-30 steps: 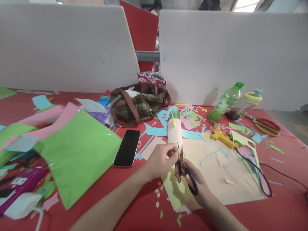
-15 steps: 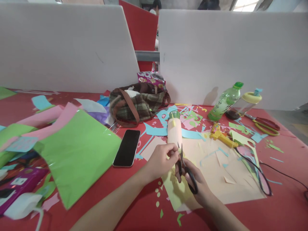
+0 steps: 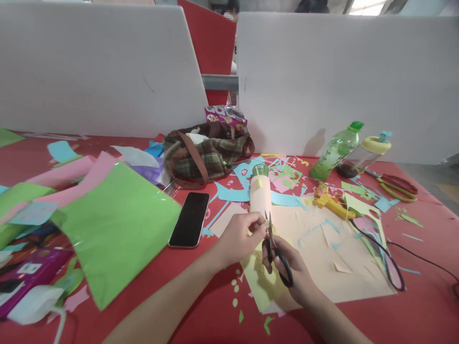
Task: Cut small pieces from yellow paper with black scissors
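My left hand (image 3: 239, 237) pinches a tiny yellow paper scrap (image 3: 266, 223) right at the blades of black scissors (image 3: 274, 250). My right hand (image 3: 291, 272) grips the scissors' handles, blades pointing up and away from me. Both hands hover over a yellow paper sheet (image 3: 261, 284) that lies on a larger peach sheet (image 3: 333, 258). Just beyond the hands a peach paper tube (image 3: 260, 195) with a green top stands upright.
A black phone (image 3: 190, 219) lies left of the hands, beside a large green sheet (image 3: 114, 229). A plaid bag (image 3: 204, 155) sits behind. To the right are a yellow glue gun (image 3: 332, 203) with black cord, a green bottle (image 3: 335, 152), and red scissors (image 3: 394, 185). Paper scraps litter the red table (image 3: 423, 306).
The hands and scissors have barely shifted; the right hand sits slightly higher. Nothing else moved.
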